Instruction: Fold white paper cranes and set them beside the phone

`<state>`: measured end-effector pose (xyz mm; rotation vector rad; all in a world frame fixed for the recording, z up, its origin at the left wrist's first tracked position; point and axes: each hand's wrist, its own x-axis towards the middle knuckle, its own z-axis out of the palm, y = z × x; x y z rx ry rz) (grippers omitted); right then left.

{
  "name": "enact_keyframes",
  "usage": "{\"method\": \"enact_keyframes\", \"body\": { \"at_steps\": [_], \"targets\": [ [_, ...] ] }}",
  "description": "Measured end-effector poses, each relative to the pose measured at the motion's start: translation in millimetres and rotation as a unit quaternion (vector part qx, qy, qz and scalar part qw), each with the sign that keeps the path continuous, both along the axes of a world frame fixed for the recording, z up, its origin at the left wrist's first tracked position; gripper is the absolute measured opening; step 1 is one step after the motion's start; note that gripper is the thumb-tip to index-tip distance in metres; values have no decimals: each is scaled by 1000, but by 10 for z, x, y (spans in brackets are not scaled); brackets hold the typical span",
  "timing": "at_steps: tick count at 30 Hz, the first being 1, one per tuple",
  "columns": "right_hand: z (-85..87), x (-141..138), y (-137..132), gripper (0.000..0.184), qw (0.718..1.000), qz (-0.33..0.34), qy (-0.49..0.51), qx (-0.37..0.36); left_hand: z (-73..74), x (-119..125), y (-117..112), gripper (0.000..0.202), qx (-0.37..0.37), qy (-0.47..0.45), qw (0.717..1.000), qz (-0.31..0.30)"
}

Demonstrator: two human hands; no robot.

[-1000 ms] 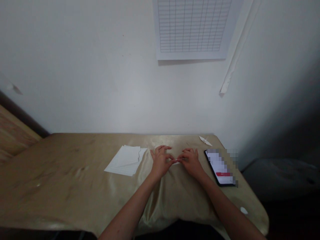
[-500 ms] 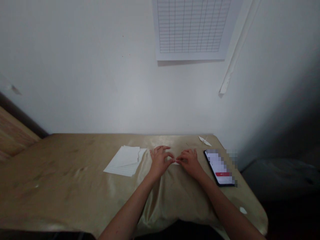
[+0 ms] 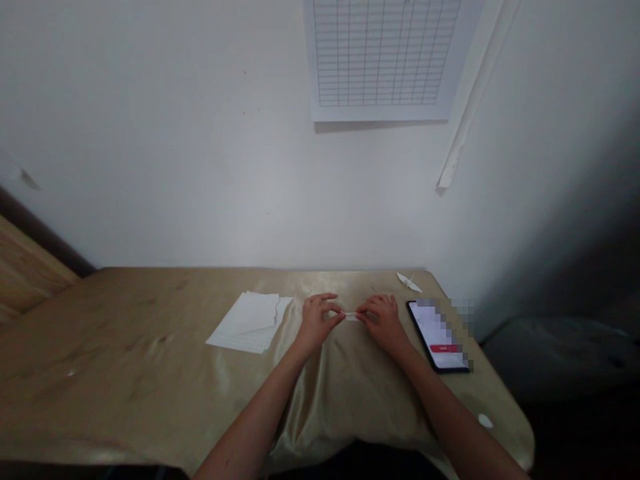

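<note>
A small strip of white paper stretches between my two hands above the cloth-covered table. My left hand pinches its left end between thumb and forefinger, the other fingers raised. At the other end, my right hand holds the paper in the same kind of pinch. The fingertips hide both ends, so its full shape and any folds are hard to make out. To the left of my left hand lies a stack of white paper sheets, the top one with a torn right edge.
A phone with a lit screen lies right of my right hand. Behind it is a small folded white paper piece. A white scrap sits near the right edge of the table. The wall rises directly behind.
My fingertips have moved apart, so more of the white paper shows between them. Both hands have shifted slightly. The stack and the phone stay in place.
</note>
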<state>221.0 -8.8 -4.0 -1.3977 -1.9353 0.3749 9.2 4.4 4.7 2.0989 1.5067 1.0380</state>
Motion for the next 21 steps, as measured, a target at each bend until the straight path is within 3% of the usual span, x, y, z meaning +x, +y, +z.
{"method": "enact_keyframes", "body": {
  "at_steps": [21],
  "targets": [
    [11,-43,-19,14,1000,8,2,13,-47,46,35,3,-18,-10,1000,5]
  ]
}}
